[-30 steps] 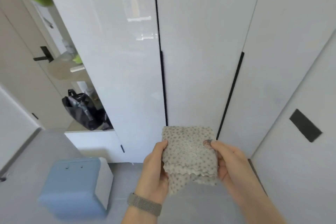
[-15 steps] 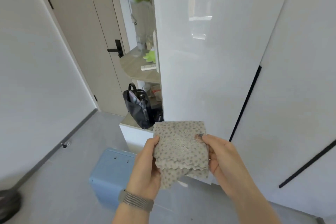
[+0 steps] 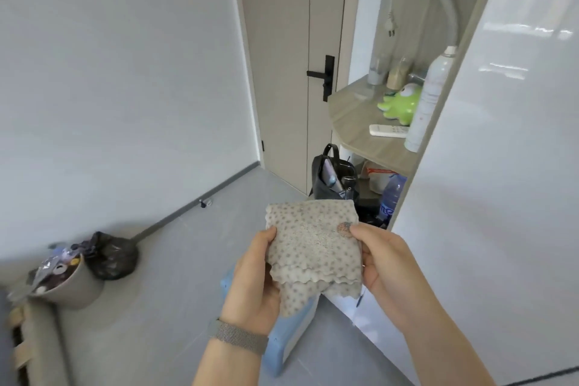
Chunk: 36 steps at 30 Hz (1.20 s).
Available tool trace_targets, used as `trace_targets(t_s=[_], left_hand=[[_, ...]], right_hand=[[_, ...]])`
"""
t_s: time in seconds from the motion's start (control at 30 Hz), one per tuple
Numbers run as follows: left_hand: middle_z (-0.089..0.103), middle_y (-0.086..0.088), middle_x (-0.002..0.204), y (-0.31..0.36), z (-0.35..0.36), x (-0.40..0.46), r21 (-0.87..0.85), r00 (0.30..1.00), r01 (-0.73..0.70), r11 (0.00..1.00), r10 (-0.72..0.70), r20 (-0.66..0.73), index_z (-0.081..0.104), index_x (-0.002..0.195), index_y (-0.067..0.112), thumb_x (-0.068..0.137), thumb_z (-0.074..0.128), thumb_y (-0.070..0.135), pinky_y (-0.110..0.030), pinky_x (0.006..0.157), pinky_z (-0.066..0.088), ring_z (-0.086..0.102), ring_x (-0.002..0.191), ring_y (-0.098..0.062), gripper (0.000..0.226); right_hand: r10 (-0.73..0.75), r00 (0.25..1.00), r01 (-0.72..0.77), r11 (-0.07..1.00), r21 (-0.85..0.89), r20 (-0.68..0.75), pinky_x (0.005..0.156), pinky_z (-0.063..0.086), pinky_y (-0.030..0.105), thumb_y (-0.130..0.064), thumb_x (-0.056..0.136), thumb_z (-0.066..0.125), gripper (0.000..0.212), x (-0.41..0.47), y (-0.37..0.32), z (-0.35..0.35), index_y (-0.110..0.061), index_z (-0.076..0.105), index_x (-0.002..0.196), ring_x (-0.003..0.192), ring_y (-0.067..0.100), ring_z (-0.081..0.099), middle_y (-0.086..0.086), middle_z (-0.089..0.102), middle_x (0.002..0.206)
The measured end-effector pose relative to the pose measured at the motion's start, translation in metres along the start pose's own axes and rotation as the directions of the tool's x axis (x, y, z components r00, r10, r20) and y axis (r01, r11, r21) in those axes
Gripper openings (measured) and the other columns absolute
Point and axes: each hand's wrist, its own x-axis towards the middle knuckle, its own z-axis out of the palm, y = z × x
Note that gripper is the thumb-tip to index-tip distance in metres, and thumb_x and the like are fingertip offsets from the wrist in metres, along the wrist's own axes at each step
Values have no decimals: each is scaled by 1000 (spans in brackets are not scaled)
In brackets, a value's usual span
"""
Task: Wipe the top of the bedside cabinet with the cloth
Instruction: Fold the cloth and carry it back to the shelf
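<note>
A folded grey cloth with dark dots [image 3: 313,241] is held up in front of me at chest height. My left hand [image 3: 253,285] grips its left edge, thumb on the front. My right hand [image 3: 385,263] pinches its right edge, thumb on top. A metal mesh watch band circles my left wrist. No bedside cabinet shows in the view.
A white wardrobe [image 3: 488,166] fills the right, with an open shelf [image 3: 357,122] holding a green toy, remote and spray can. A black bag [image 3: 332,175] sits below. A blue stool [image 3: 291,332] stands under my hands. A bin [image 3: 65,282] and black sack [image 3: 109,257] stand by the left wall; a door [image 3: 282,56] is ahead.
The view has swung left, away from the wardrobe doors toward the door, wall and bin. Both hands have kept hold of the cloth in the same pose.
</note>
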Motion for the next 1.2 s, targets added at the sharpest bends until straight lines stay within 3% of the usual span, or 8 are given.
trace_targets(t_s=[0.07, 0.3, 0.47, 0.6, 0.8, 0.93, 1.07, 1.2], left_hand=[[73, -14, 107, 14, -6, 13, -23, 998, -28, 999, 27, -48, 65, 113, 5, 88, 57, 28, -49, 94, 50, 66, 102, -31, 35], [73, -14, 108, 74, -56, 61, -81, 981, -95, 992, 79, -175, 67, 111, 5, 88, 57, 28, -51, 95, 50, 66, 104, -33, 35], [75, -12, 100, 143, -116, 106, -77, 971, -106, 991, 87, -225, 68, 107, 6, 88, 57, 28, -44, 84, 55, 69, 94, -30, 32], [73, -13, 106, 215, -171, 151, -9, 970, -93, 996, 89, -228, 67, 112, 5, 88, 57, 28, -51, 95, 50, 67, 102, -32, 34], [76, -10, 97, 317, -225, 207, 50, 979, -56, 997, 65, -192, 68, 109, 6, 87, 59, 28, -45, 89, 54, 70, 93, -28, 32], [74, -13, 105, 357, -237, 251, 82, 991, 0, 997, 11, -131, 66, 114, 7, 87, 58, 31, -41, 82, 57, 70, 96, -29, 37], [74, -13, 105, 388, -236, 306, 107, 997, 51, 993, -45, -60, 67, 112, 8, 86, 58, 33, -46, 86, 55, 70, 98, -30, 37], [72, -15, 109, 419, -220, 376, 188, 996, 88, 978, -88, -10, 67, 113, 7, 86, 57, 35, -47, 89, 54, 68, 102, -33, 39]], right_hand=[[29, 999, -28, 999, -28, 37, 85, 52, 43, -10, 90, 52, 23, 22, -4, 17, 4, 70, 95, 90, 28, 65, 22, 69, 99], [90, 975, -69, 992, -105, 202, 50, 53, 21, -9, 92, 48, 30, 98, 10, 95, -8, 73, 75, 57, 9, 67, 4, 72, 68], [121, 963, -89, 987, -137, 242, 65, 51, 32, -9, 91, 48, 41, 154, 39, 184, -13, 76, 61, 65, 16, 65, 5, 70, 68], [108, 979, -92, 991, -98, 172, 72, 47, 38, -5, 90, 49, 37, 199, 62, 270, -8, 74, 63, 77, 26, 54, 15, 57, 81], [101, 989, -99, 995, -27, 112, 64, 51, 31, -7, 89, 49, 25, 251, 76, 374, -5, 70, 76, 76, 22, 60, 13, 61, 78], [87, 995, -88, 996, 17, 51, 55, 53, 25, -7, 90, 48, 26, 286, 76, 410, -7, 71, 78, 61, 13, 63, 1, 67, 63], [63, 998, -63, 998, 11, -21, 65, 52, 30, -7, 91, 48, 29, 333, 69, 432, -9, 72, 75, 65, 15, 64, 1, 70, 64], [43, 992, -38, 998, 40, -115, 58, 52, 27, -8, 91, 50, 30, 394, 56, 443, -8, 73, 70, 63, 16, 62, 4, 69, 65]])
